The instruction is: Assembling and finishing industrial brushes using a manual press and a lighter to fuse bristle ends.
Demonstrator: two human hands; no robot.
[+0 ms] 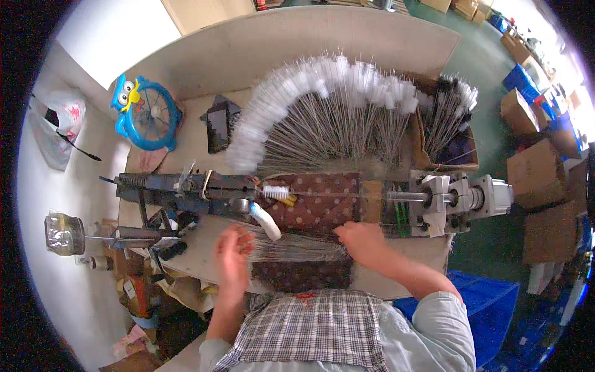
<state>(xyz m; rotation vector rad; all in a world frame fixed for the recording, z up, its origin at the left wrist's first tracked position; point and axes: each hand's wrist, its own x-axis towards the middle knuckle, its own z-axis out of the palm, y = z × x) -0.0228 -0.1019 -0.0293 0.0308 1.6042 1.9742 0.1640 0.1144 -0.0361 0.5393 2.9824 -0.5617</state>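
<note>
My left hand is raised beside the left end of a bundle of thin metal wires. It is blurred; its fingers look loosely apart, with nothing visible in them. My right hand is at the bundle's right end, fingers pinched together; what they hold is hidden. Just above the left hand, a lever with a white curved handle juts from the black clamp mechanism. A small white-bristled brush sits at the clamp's end, level with a metal spindle on the right. Spotted brown cloth lies beneath.
Many white-tipped wire brushes fan out along the back. A cardboard box holds dark-bristled ones. A blue toy-shaped fan and a phone are at back left. A motor ends the machine; a blue crate stands lower right.
</note>
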